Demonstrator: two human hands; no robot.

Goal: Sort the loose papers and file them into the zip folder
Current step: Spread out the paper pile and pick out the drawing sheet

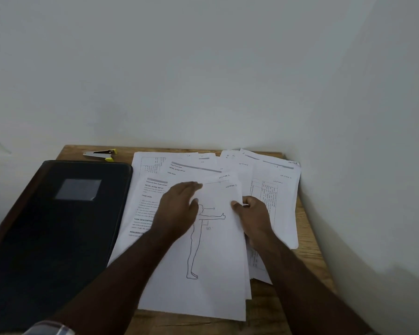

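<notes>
Head view looks down on a wooden table (307,252) pushed into the corner of pale walls, and the figure sheet (213,257), a page with a line drawing of a standing person, serves as the landmark. Its long axis runs from the near table edge away toward the wall, tilted slightly. The right hand (254,213) pinches the sheet's right edge near the top, thumb on the printed face and fingers curled behind, seemingly gripping a thin stack with it. The left hand (179,209) lies flat with straight fingers on the sheet's upper left part, holding nothing. More loose papers (273,189) fan out beyond and to the right of the sheet, some slipped under it, several marked with section labels. The black zip folder (58,228) lies closed well to the left of the sheet, so the left hand is the nearer one to it, and any filing move must carry pages leftward. A stapler (101,154) with yellow trim sits beyond the folder, near the wall. Sorting looks unfinished, since the sheets remain spread out.
</notes>
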